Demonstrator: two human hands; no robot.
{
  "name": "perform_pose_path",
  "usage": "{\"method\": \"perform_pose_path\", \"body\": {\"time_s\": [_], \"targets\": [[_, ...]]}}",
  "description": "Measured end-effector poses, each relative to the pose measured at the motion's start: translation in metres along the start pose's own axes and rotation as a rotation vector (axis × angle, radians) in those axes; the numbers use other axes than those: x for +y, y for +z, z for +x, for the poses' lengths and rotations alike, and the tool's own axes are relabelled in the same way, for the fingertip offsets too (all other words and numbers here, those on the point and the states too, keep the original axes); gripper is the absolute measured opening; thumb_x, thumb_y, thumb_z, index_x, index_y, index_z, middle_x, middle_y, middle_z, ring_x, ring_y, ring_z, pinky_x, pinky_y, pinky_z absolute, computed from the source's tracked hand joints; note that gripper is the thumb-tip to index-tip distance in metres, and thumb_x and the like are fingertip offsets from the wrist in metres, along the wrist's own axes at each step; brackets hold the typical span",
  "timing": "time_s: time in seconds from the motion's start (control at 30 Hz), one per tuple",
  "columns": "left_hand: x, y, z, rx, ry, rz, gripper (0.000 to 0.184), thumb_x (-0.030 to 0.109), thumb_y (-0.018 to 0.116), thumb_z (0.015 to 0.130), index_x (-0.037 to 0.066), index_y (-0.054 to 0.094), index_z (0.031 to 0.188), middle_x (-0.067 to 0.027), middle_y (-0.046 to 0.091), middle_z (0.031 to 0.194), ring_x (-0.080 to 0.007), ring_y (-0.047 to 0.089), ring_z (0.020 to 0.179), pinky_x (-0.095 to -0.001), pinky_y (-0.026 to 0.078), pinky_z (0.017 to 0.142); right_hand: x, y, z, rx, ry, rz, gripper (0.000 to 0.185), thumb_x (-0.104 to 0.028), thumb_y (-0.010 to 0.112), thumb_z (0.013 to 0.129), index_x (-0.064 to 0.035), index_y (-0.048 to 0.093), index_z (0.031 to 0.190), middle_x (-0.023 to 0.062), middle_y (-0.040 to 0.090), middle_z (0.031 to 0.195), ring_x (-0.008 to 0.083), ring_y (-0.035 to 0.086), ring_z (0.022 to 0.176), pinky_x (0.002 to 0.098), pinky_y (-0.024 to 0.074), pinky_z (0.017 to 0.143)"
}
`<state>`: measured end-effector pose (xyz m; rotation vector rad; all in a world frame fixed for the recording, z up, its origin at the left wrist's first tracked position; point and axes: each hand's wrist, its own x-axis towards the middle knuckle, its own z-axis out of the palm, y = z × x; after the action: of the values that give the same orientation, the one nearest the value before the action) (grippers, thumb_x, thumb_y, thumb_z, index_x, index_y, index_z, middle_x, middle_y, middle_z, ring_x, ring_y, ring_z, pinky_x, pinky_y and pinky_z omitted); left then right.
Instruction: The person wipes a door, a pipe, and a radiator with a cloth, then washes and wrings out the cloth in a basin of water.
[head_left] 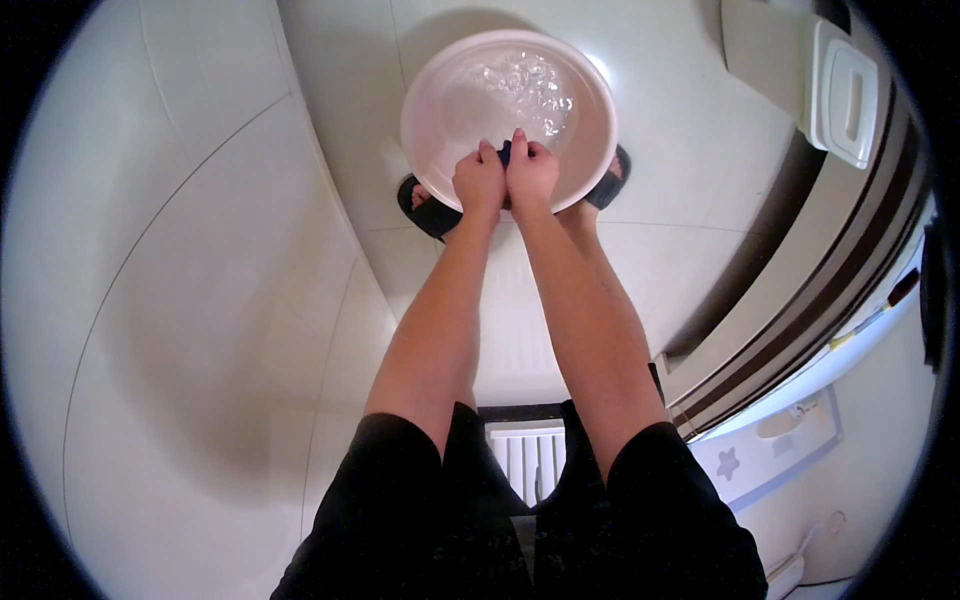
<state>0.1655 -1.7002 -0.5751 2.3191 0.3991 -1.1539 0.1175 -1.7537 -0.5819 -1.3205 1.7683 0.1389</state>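
A pale pink basin (425,95) stands on the floor between my feet, with rippling clear water (525,85) in it. Over its near rim, my left hand (480,182) and my right hand (532,176) are side by side, thumbs up and fingers closed. Between them they grip a small bunched dark blue cloth (504,153). Most of the cloth is hidden by my fingers, so its kind cannot be made out.
Black slippers (430,212) are on my feet at either side of the basin. A tiled wall (200,250) rises on the left. To the right are a white lidded bin (845,95) and a striped ledge (770,310). A white slatted panel (525,455) shows between my legs.
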Motion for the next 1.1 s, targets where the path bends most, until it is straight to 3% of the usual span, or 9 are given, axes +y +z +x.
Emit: {"method": "perform_pose_path", "body": {"time_s": [0.07,0.17,0.27,0.37,0.5,0.53,0.73,0.93,1.1], "targets": [[-0.008,0.003,0.006,-0.067,0.024,-0.132,0.049,0.043,0.051,0.101,0.000,0.073,0.098,-0.0209,0.073,0.091,-0.0359,0.070,0.086,-0.0435,0.051,0.080,0.002,0.001,-0.001,0.015,-0.011,0.136,0.040,-0.035,0.068,0.093,0.0044,0.072,0.092,0.0221,0.071,0.082,0.0282,0.070,0.077,0.0400,0.0536,0.075],[-0.019,0.005,0.013,-0.204,0.030,-0.382,0.050,0.048,0.049,0.102,0.008,0.066,0.124,-0.0143,0.069,0.119,-0.0274,0.066,0.107,-0.0411,0.050,0.086,0.027,0.006,0.012,-0.072,-0.215,0.241,0.031,-0.032,0.073,0.091,-0.0016,0.072,0.092,0.0197,0.071,0.093,0.0347,0.069,0.088,0.0419,0.0535,0.082],[-0.009,-0.007,0.016,-0.451,-0.290,-0.773,0.063,0.055,0.054,0.099,0.016,0.048,0.147,-0.0047,0.050,0.149,-0.0245,0.047,0.132,-0.0531,0.038,0.105,0.026,-0.007,0.023,-0.160,-0.341,0.068,0.024,-0.024,0.075,0.089,-0.0011,0.072,0.094,0.0191,0.070,0.097,0.0355,0.068,0.092,0.0419,0.0528,0.085],[-0.004,-0.013,0.014,-0.425,-0.278,-0.726,0.069,0.057,0.053,0.098,0.022,0.036,0.156,-0.0022,0.027,0.164,-0.0266,0.025,0.150,-0.0634,0.028,0.111,0.038,-0.003,0.045,-0.149,-0.436,-0.069,0.025,-0.024,0.076,0.088,-0.0009,0.072,0.096,0.0189,0.070,0.097,0.0367,0.068,0.091,0.0440,0.0527,0.084],[-0.021,-0.016,0.024,-0.383,-0.212,-0.724,0.068,0.056,0.052,0.098,0.023,0.037,0.157,-0.0020,0.022,0.167,-0.0273,0.017,0.153,-0.0618,0.025,0.114,0.055,0.009,0.062,-0.136,-0.747,-0.213,0.031,-0.024,0.075,0.088,-0.0032,0.071,0.111,0.0206,0.067,0.121,0.0409,0.062,0.113,0.0446,0.0509,0.097],[-0.022,-0.018,0.025,-0.367,-0.229,-0.731,0.066,0.053,0.051,0.099,0.023,0.038,0.156,-0.0020,0.026,0.165,-0.0260,0.020,0.152,-0.0606,0.025,0.114,0.060,0.011,0.063,-0.224,-0.679,-0.342,0.042,-0.021,0.075,0.086,-0.0110,0.067,0.126,0.0182,0.052,0.146,0.0426,0.050,0.130,0.0449,0.0478,0.106],[-0.041,-0.018,0.038,-0.329,-0.270,-0.682,0.065,0.048,0.055,0.097,0.017,0.043,0.152,-0.0033,0.034,0.161,-0.0267,0.027,0.148,-0.0548,0.032,0.112,0.071,0.026,0.060,-0.288,-0.653,-0.851,0.056,-0.012,0.072,0.084,-0.0255,0.062,0.137,0.0108,0.027,0.162,0.0417,0.039,0.139,0.0426,0.0474,0.109],[-0.047,-0.016,0.047,-0.364,-0.260,-0.666,0.061,0.045,0.054,0.097,0.017,0.045,0.150,-0.0020,0.039,0.156,-0.0268,0.029,0.146,-0.0530,0.036,0.110,0.067,0.042,0.074,-0.223,-0.630,-0.723,0.046,-0.004,0.072,0.079,-0.0162,0.069,0.123,0.0174,0.046,0.149,0.0424,0.055,0.123,0.0470,0.0471,0.106],[-0.044,-0.007,0.043,-0.387,-0.316,-0.733,0.057,0.047,0.057,0.096,0.019,0.051,0.145,-0.0021,0.042,0.153,-0.0251,0.034,0.141,-0.0519,0.038,0.106,0.069,0.026,0.075,-0.221,-0.444,-0.237,0.036,-0.006,0.071,0.077,-0.0083,0.070,0.114,0.0147,0.067,0.114,0.0349,0.066,0.098,0.0413,0.0544,0.090]]}}
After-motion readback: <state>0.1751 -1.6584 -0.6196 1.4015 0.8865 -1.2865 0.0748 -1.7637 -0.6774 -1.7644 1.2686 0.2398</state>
